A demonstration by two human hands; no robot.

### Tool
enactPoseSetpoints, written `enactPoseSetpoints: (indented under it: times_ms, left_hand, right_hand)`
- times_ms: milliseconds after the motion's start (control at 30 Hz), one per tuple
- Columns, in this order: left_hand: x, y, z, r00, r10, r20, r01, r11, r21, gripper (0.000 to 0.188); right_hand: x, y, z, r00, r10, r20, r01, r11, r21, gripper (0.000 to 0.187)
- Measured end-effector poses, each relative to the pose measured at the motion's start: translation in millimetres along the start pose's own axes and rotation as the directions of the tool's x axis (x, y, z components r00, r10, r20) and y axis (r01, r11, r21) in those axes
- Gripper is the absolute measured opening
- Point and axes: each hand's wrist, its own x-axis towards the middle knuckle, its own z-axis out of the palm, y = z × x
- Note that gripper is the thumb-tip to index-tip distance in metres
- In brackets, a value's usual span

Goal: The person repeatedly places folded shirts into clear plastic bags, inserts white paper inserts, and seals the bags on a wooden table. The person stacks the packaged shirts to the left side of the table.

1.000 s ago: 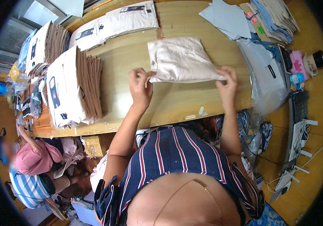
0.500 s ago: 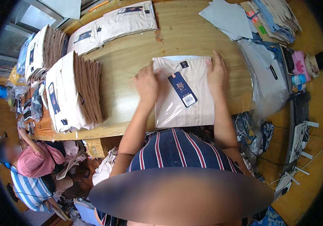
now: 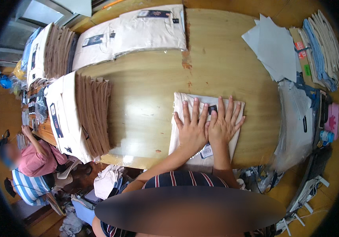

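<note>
A folded cream garment in a clear plastic bag (image 3: 175, 136) lies flat at the near edge of the table. Both hands press down on it, side by side, thumbs almost meeting. My left hand (image 3: 193, 128) is spread over its left half, and my right hand (image 3: 222, 126) over its right half, fingers fanned and pointing away from me. Between the two wrists the lower end of the hang tag (image 3: 206, 151) shows; the rest of the tag is hidden under the hands. A dark neck label (image 3: 212, 110) peeks out between the fingers.
Two tall stacks of folded cream garments (image 3: 90, 118) stand at the left. Bagged garments (image 3: 149, 31) lie along the far edge. At right are white paper sheets (image 3: 274, 45), clear plastic bags (image 3: 295, 122) and folded clothes (image 3: 319, 51). A person in pink (image 3: 39, 158) sits at lower left.
My hands have moved from the garment's two sides onto its top and now lie flat, covering most of the tag. The view has shifted, so the table appears lower.
</note>
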Motion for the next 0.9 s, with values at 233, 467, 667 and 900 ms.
enactPoseSetpoints:
  times_ms: [233,467,667,900]
  left_hand:
    - [0.4,-0.2,3.1,1.0,-0.007,-0.002,0.007,1.0,0.013,0.048]
    - [1.5,-1.5,6.5,0.999,0.015,0.031,-0.018,0.995,0.103,0.049]
    - [21.7,-55.0,14.8,0.986,0.167,-0.013,-0.167,0.978,-0.128,0.056]
    - [53.9,-94.1,-10.9,0.993,-0.099,-0.06,0.055,0.858,-0.511,0.061]
  right_hand:
    - [3.1,-0.8,-2.3,1.0,-0.014,0.025,0.014,1.0,0.009,0.046]
    - [2.5,1.7,6.1,0.999,-0.032,0.004,0.032,0.999,-0.01,0.048]
    - [17.6,26.4,3.6,0.992,-0.075,0.103,0.055,0.981,0.185,0.053]
    - [70.2,97.1,-9.3,0.958,-0.217,0.188,0.083,0.836,0.542,0.043]
